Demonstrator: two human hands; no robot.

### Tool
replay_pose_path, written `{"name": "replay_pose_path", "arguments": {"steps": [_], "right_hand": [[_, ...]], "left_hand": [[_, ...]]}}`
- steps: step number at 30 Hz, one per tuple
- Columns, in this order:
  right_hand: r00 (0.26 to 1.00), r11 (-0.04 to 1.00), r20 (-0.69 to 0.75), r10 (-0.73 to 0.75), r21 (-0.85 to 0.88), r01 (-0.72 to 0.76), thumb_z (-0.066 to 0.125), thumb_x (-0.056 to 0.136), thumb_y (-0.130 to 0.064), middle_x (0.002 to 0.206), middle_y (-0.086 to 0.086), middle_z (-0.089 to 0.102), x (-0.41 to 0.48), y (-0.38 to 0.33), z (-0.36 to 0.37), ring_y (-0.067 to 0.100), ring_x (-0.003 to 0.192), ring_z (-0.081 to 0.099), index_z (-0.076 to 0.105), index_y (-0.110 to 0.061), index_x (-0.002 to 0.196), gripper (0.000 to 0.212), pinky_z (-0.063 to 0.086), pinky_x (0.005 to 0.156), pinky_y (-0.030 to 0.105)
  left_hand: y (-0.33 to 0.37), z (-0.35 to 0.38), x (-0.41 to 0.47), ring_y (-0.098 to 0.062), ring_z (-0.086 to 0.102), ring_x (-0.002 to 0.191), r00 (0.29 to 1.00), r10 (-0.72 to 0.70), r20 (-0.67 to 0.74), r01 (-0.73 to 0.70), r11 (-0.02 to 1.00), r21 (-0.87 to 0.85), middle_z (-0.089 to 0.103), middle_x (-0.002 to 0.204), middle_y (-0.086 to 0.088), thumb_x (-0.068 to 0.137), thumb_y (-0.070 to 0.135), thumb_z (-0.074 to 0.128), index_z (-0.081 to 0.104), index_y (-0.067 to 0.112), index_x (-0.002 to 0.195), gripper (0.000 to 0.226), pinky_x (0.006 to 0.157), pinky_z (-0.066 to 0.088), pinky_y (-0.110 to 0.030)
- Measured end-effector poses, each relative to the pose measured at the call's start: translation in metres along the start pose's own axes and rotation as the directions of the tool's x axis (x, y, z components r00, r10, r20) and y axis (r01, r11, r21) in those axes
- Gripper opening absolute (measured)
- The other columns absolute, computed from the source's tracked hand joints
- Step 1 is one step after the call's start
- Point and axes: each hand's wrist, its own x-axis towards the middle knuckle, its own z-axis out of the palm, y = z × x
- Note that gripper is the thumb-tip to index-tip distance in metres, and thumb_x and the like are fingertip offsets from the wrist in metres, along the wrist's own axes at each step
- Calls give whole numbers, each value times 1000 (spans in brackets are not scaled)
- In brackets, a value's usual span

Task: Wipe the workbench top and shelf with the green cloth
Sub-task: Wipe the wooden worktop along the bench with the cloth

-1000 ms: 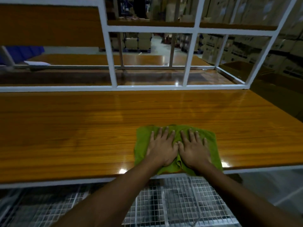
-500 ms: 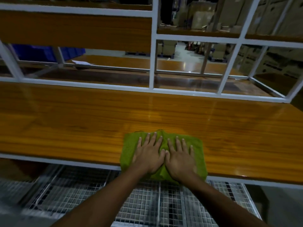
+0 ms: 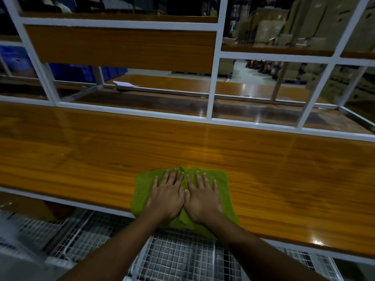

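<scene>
Evidently mid-wipe: the left hand (image 3: pixel 165 196) and right hand (image 3: pixel 203 199) press the green cloth (image 3: pixel 143 189) flat, fingers (image 3: pixel 172 177) straight and slightly spread, at the tabletop's (image 3: pixel 81 155) near edge (the cloth overhangs it). I judge the shelf (image 3: pixel 274 50) above is still to do.

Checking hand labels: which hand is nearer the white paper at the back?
Left. The paper lies far back, left of both; left hand presses the cloth, right hand beside it, further right.
</scene>
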Motion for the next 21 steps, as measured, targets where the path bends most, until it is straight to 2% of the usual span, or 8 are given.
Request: {"name": "replay_pose_path", "arguments": {"steps": [7, 14, 21], "right_hand": [[1000, 1000, -7, 5, 25, -5, 13, 108, -48, 171, 4, -11, 39, 8, -6, 26, 158, -14, 0, -30, 164, 60, -6, 126, 55], [998, 997, -41, 50, 60, -48, 15, 108, -47, 172, 7, -7, 85, 26, -13, 29, 158, -10, 3, -27, 164, 61, -8, 124, 55], [996, 996, -43, 84, 45, -82, 15, 108, -48, 172, 7, -10, 146, 54, -21, 29, 158, -12, 0, -28, 164, 61, -8, 124, 55]], "left_hand": [[-3, -3, 40, -24, -7, 152, 998, -55, 16, 55, 998, 27, -9, 165, -2, 103, 49, 12, -2, 25, 158, 61, 121, 1, -53], [-6, -1, 105, -23, -5, 152, 999, 34, 2, -34, 994, 105, -9, 165, -3, 104, 49, 12, -2, 25, 158, 61, 121, 5, -53], [-2, -3, 171, -21, -4, 152, 996, 86, -12, -85, 992, 90, -8, 165, -1, 104, 48, 13, -1, 26, 158, 59, 122, 3, -50]]}}
